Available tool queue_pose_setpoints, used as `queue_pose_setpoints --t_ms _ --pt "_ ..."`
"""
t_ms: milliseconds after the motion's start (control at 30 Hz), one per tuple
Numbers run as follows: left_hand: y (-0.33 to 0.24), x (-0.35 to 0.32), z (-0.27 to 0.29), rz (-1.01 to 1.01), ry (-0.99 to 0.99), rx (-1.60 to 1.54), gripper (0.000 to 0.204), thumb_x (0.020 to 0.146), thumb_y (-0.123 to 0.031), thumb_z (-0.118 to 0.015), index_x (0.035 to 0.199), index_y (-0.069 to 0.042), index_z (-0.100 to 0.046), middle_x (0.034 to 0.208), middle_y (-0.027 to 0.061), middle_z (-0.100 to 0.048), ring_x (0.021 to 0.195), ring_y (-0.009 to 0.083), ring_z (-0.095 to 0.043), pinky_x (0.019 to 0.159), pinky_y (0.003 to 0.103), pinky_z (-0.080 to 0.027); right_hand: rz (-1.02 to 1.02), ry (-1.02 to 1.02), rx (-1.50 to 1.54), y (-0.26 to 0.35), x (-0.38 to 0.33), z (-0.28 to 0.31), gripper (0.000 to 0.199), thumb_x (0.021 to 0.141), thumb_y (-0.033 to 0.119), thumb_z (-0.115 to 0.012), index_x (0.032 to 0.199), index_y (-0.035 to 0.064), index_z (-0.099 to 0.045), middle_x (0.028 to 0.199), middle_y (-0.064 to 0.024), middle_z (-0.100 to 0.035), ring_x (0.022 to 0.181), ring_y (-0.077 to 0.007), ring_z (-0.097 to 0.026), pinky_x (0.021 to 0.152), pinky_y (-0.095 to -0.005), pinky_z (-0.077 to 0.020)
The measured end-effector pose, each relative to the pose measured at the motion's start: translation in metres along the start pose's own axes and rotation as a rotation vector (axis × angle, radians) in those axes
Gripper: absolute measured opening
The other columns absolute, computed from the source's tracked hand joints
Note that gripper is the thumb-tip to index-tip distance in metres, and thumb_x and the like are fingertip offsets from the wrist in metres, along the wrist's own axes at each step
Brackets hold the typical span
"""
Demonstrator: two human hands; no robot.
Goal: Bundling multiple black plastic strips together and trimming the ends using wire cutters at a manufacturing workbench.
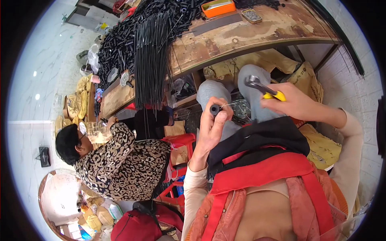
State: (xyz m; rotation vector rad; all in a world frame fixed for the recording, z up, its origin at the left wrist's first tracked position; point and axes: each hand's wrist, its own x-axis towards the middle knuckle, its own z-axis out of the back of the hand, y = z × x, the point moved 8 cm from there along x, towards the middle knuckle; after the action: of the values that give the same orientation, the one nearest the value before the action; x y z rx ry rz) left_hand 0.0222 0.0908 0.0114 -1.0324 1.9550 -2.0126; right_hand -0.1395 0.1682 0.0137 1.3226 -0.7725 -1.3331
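Note:
Above my lap, my left hand (214,124) is closed around a short black tube (216,109), whose round open end faces up. A thin wire (229,105) sticks out beside it toward the right. My right hand (287,99) grips the yellow and black handles of a pair of pliers (275,94). The rounded metal head points up and left over my right knee, apart from the tube. I cannot tell whether the jaws are parted.
Ahead stands a worn wooden table (225,44) with a big heap of black tubes (120,52), a hanging bundle of thin black rods (150,60), an orange box (218,8) and a small tin (251,15). A co-worker (124,164) in a patterned top sits left, near a red stool (179,140).

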Motion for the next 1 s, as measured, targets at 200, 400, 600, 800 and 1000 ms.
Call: queue_pose_setpoints --t_ms 200,400,600,800,1000 --pt "0.000 0.014 -0.005 0.050 -0.083 0.139 0.039 0.096 -0.018 -0.054 0.132 -0.004 -0.049 0.079 -0.0026 -0.046 0.066 0.0041 -0.040 0.055 0.019 -0.032 0.527 -0.476 -0.920 0.025 -0.016 0.008 0.046 0.077 0.001 -0.065 0.121 0.0070 -0.056 0.103 -0.0142 -0.054 0.096 -0.0325 -0.055 0.080 -0.0396 -0.0447" --pt "-0.004 0.018 -0.017 0.121 -0.122 0.180 0.051 0.096 -0.035 -0.056 0.130 0.001 -0.048 0.072 -0.0023 -0.043 0.063 0.0061 -0.041 0.057 0.022 -0.035 0.763 -0.611 -1.002 0.047 -0.006 -0.004 0.058 0.075 -0.003 -0.062 0.130 0.0099 -0.053 0.104 -0.0144 -0.052 0.097 -0.0334 -0.052 0.086 -0.0421 -0.0433" --pt "0.003 0.019 -0.020 0.165 -0.048 0.157 0.052 0.095 -0.037 -0.058 0.132 -0.002 -0.049 0.077 -0.0015 -0.048 0.065 0.0049 -0.041 0.057 0.020 -0.033 0.760 -0.583 -1.065 0.037 0.000 0.004 0.052 0.075 0.001 -0.065 0.126 0.0096 -0.056 0.093 -0.0110 -0.051 0.085 -0.0284 -0.052 0.073 -0.0371 -0.0436" --pt "0.003 0.024 -0.014 0.270 -0.071 0.175 0.051 0.087 -0.025 -0.070 0.129 -0.002 -0.051 0.081 -0.0025 -0.049 0.069 0.0044 -0.043 0.063 0.018 -0.037 0.718 -0.159 -1.303 0.055 -0.014 0.014 0.036 0.077 0.014 -0.074 0.107 0.0070 -0.056 0.071 -0.0019 -0.051 0.060 -0.0175 -0.054 0.057 -0.0292 -0.0424" --pt "0.020 0.015 -0.031 0.318 0.173 0.140 0.040 0.085 -0.016 -0.070 0.119 0.000 -0.058 0.101 0.0016 -0.061 0.087 0.0078 -0.053 0.080 0.020 -0.041 -0.219 0.402 -0.082 -0.020 -0.013 -0.017 0.044 0.077 0.021 -0.077 0.106 0.0025 -0.049 0.066 -0.0051 -0.055 0.054 -0.0142 -0.059 0.053 -0.0286 -0.0434"
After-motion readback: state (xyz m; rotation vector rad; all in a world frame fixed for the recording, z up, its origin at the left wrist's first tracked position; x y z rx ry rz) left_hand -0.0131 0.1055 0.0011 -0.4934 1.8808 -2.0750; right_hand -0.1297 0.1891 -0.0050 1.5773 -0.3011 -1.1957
